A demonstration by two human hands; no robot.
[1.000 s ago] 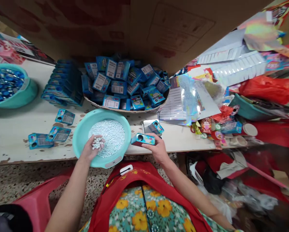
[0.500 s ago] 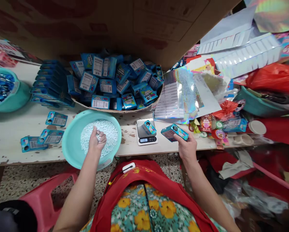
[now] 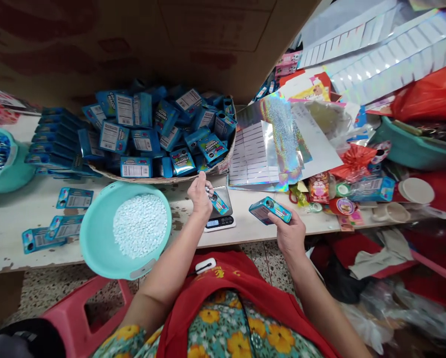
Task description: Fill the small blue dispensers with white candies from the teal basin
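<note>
My left hand [image 3: 200, 195] is closed around a few small pale candies, which peek out between the fingers. It hovers at the left edge of a small digital scale [image 3: 220, 223], partly hiding it. A small blue flat candy box [image 3: 219, 200] lies on the scale's plate; the digits are too small to read surely. To the left stands a turquoise basin [image 3: 90, 238] holding a heap of pale blue candies [image 3: 140, 226]. My right hand [image 3: 290, 231] grips a blue candy box [image 3: 271, 210] by its near right end, just above the table to the right of the scale.
Behind is a cut-down carton [image 3: 163, 180] piled with blue boxes. Stacked blue boxes [image 3: 53, 144] and several loose ones [image 3: 74, 198] lie left, near a second basin [image 3: 23, 169] of blue wrapped sweets. Shiny sheets [image 3: 253, 154] and clutter fill the right. A large cardboard box [image 3: 141, 40] looms overhead.
My left hand has come out of the basin and moved right to the scale with candies in its fingers. My right hand still holds its box nearly in place. The view has shifted slightly.
</note>
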